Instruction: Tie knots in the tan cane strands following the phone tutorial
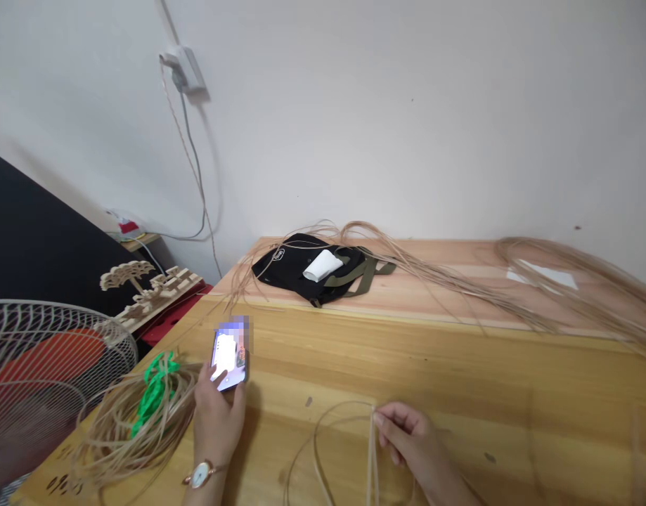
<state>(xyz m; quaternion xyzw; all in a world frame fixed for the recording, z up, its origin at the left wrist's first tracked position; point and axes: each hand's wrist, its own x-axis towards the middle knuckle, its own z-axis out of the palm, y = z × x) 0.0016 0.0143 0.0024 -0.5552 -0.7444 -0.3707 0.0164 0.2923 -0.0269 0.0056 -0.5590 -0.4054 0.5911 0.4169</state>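
Observation:
My left hand (220, 414), with a watch (199, 475) at the wrist, grips a smartphone (228, 358) by its lower end. The phone's screen is lit, and its top is blurred out. Further right, my right hand (404, 432) is closed in a pinch on thin tan cane strips (372, 450). These strips curve into a loop to the left and run down past the lower edge of the view. Beside my left hand lies a coil of cane (117, 436) tied with green plastic (157, 386).
A black bag (285, 270) with a white paper piece (323, 266) lies at the back of the wooden table (323, 344). Long cane bundles (433, 270) stretch along the wall side. A fan (32, 379) and a wooden model (148, 292) stand left. Cords hang from a wall socket (188, 70).

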